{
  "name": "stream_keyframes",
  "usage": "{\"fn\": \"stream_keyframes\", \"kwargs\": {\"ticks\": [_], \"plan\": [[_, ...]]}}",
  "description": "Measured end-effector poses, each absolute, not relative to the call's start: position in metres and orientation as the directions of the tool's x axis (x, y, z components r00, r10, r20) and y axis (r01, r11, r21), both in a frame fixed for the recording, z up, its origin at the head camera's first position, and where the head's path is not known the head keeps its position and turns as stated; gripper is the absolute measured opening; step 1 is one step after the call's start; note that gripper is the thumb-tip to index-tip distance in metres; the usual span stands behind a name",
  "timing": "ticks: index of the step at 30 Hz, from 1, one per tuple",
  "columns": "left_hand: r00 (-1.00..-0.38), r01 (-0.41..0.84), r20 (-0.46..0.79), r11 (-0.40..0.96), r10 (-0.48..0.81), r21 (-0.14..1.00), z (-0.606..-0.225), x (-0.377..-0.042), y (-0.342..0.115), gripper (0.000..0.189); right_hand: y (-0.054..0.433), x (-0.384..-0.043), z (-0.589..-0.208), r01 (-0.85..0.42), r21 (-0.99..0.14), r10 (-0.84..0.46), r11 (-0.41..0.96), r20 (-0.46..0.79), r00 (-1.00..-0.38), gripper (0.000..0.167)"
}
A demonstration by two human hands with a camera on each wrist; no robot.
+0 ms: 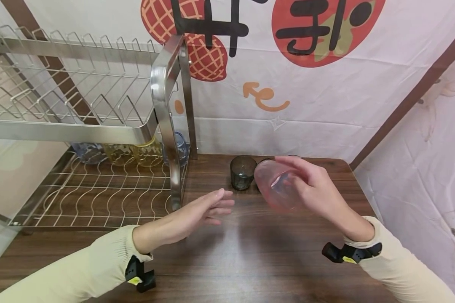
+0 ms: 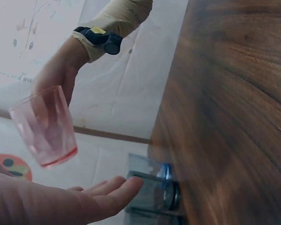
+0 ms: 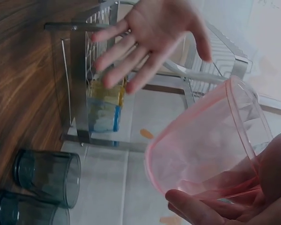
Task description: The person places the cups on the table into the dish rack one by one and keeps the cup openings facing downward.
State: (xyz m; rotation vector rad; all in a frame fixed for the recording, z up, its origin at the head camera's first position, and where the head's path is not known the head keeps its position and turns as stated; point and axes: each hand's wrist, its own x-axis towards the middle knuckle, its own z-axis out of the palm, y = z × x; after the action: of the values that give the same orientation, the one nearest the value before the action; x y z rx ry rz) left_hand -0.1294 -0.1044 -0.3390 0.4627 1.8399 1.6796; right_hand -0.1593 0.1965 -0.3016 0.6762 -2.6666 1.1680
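Observation:
A clear pink plastic cup (image 1: 274, 185) is held in the air by my right hand (image 1: 320, 189), tilted, with fingers and thumb gripping its wall near the rim. Facing it from the left, my left hand (image 1: 204, 212) has its fingers straight and holds nothing; in the right wrist view its palm (image 3: 159, 28) shows, apart from the cup. A dark grey glass (image 1: 243, 173) stands on the table behind the hands. Beside it, another dark glass (image 3: 30, 208) is partly hidden in the head view by the pink cup.
At the left stands a two-tier metal dish rack (image 1: 68, 130). Blue and yellow glass jars (image 1: 148, 151) are on its lower shelf, at the back. A printed cloth (image 1: 227, 113) hangs behind the wooden table (image 1: 227, 261).

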Motion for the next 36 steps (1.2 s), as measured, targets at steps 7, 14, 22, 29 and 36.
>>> {"fn": "stream_keyframes", "kwargs": {"ticks": [7, 14, 22, 29, 36], "plan": [[-0.774, -0.245, -0.217, 0.035, 0.595, 0.969, -0.345, -0.133, -0.090, 0.078, 0.181, -0.155, -0.311, -0.560, -0.621, -0.356, 0.548, 0.433, -0.828, 0.046], [-0.791, -0.303, -0.220, -0.053, 0.571, 0.951, -0.348, -0.140, -0.076, 0.080, 0.167, -0.151, -0.324, -0.704, -0.446, -0.381, 0.553, 0.616, -0.690, 0.053], [-0.784, -0.372, -0.194, -0.196, 0.590, 0.907, -0.351, -0.148, -0.065, 0.083, 0.154, -0.151, -0.343, -0.792, -0.249, -0.438, 0.558, 0.723, -0.535, 0.063], [-0.773, -0.378, -0.123, -0.296, 0.623, 0.877, -0.353, -0.150, -0.059, 0.073, 0.143, -0.151, -0.356, -0.823, -0.138, -0.468, 0.551, 0.765, -0.442, 0.065], [-0.788, -0.360, -0.100, -0.324, 0.607, 0.875, -0.355, -0.149, -0.056, 0.064, 0.139, -0.147, -0.362, -0.829, -0.102, -0.486, 0.551, 0.768, -0.417, 0.053]]}}
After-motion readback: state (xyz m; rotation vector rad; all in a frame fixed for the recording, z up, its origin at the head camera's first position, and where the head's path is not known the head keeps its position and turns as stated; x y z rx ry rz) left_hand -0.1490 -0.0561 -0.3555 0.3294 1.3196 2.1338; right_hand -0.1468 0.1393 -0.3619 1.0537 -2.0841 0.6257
